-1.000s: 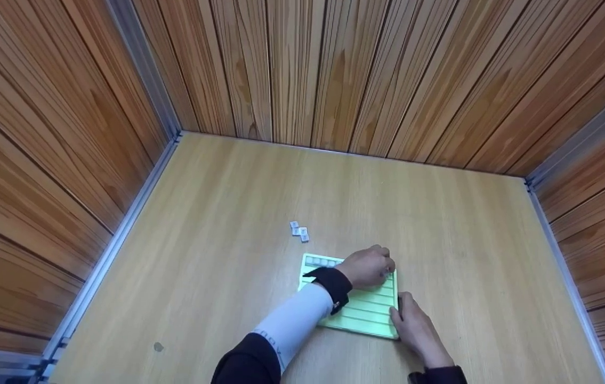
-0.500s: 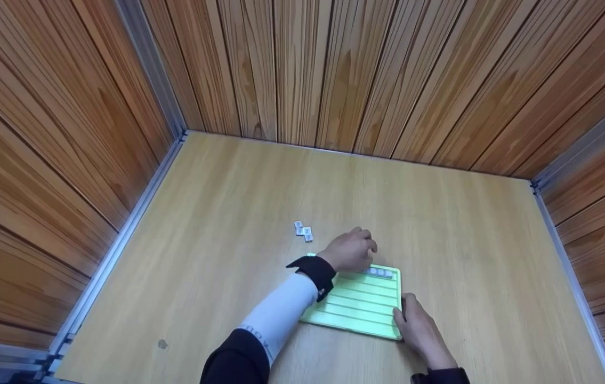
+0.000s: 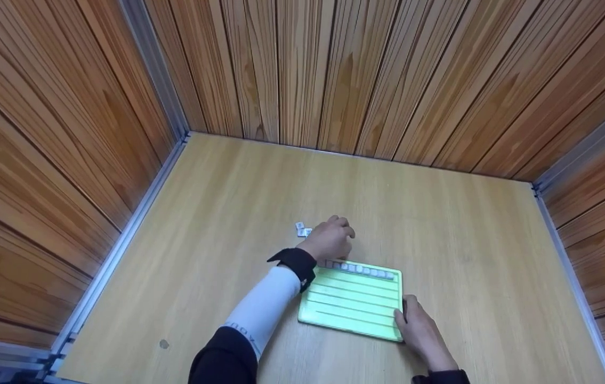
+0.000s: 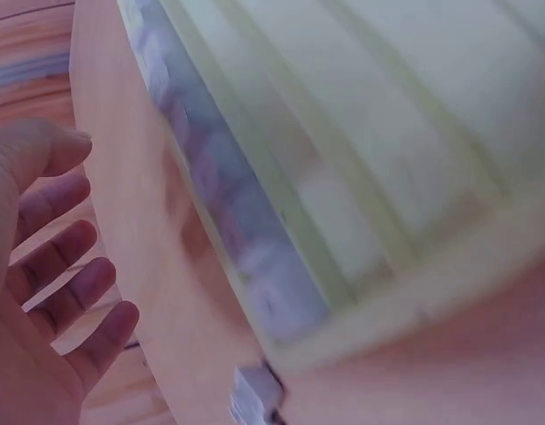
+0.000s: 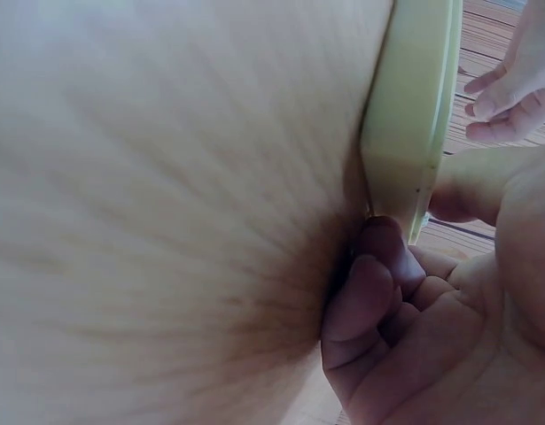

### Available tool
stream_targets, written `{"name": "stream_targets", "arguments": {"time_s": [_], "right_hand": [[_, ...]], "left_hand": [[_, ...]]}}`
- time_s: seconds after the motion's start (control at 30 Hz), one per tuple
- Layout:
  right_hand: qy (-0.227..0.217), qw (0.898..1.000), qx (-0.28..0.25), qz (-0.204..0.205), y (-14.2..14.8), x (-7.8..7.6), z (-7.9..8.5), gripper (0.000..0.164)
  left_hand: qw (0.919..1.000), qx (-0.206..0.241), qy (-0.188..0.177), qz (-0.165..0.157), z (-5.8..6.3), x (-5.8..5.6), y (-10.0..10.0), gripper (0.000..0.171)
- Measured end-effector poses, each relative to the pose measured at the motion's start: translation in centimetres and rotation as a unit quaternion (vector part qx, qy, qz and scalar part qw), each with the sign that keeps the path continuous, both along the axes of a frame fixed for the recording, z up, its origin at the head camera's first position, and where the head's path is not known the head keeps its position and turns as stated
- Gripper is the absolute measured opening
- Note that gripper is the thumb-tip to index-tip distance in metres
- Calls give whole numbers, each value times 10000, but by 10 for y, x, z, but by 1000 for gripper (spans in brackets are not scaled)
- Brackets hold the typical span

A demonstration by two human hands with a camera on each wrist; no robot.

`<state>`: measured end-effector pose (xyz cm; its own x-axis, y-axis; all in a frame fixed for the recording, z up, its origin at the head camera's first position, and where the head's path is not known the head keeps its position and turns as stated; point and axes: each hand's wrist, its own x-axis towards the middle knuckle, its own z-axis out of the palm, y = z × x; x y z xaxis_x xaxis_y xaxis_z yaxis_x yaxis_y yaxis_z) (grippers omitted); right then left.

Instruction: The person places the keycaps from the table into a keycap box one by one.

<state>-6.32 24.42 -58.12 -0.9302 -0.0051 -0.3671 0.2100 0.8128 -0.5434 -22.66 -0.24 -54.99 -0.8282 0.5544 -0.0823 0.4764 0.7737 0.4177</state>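
A light green tray with parallel ridges lies on the table, and a row of small pale tiles fills its far groove. My right hand grips the tray's right edge, thumb over the rim; in the right wrist view its fingers bend against the tray's side wall. Beyond the far left corner is my left hand, holding nothing, its fingers loosely spread in the left wrist view. Right beside it lie loose white tiles, partly hidden by that hand. One loose tile shows near the tray's corner.
Wood-plank walls enclose the wooden table at the back and both sides, with metal rails along their bases. A small dark round spot marks the table at the front left.
My left hand has moved left and away from over the tray's far row to beside the loose tiles, uncovering the row of tiles. My right hand keeps its grip on the tray's edge.
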Motion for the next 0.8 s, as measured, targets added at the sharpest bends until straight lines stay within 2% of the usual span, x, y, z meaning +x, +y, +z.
{"name": "stream_targets", "arguments": {"time_s": [0.4,0.8], "right_hand": [[101,9999,17,40,1,1,1,41],[36,10000,9,-12,0,0,0,43]], "left_hand": [[9972,42,-12,745,0,-11,-48,32],[9947,240,231,977,-5,-15,-81,29]]}}
